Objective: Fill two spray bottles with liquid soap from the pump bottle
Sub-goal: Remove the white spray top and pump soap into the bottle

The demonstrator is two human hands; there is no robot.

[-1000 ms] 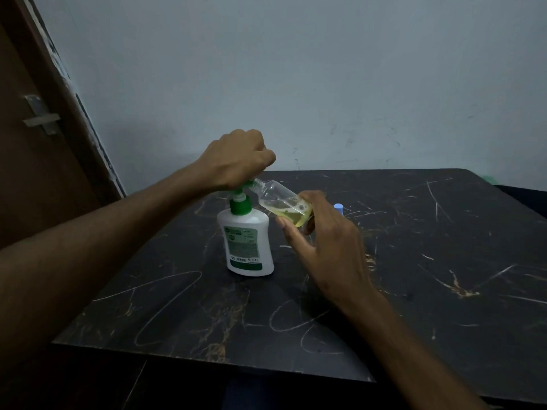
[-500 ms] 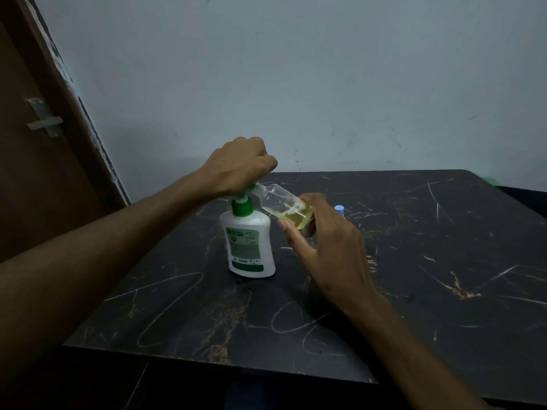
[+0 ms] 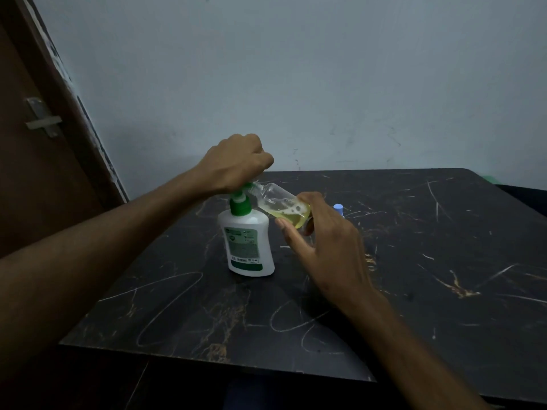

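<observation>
A white pump bottle [image 3: 248, 245] with a green collar and pump head stands upright on the dark marble table [image 3: 414, 276]. My left hand [image 3: 236, 164] is curled in a fist over the pump head. My right hand [image 3: 322, 232] holds a small clear spray bottle [image 3: 278, 204] by its base, tilted, with its open neck at the pump nozzle. Yellow soap with bubbles lies in the lower part of that bottle. A light blue cap [image 3: 338, 208] shows just behind my right hand; what it sits on is hidden.
The table's near edge runs across the bottom of the view. A pale wall stands behind the table, and a brown door [image 3: 35, 173] with a metal latch [image 3: 41, 119] is at the left. A small green thing [image 3: 490, 179] peeks past the table's far right corner.
The pump head and my left fist have risen a little from the pressed-down position. The spray bottle stays at the nozzle, its soap now frothier with bubbles.
</observation>
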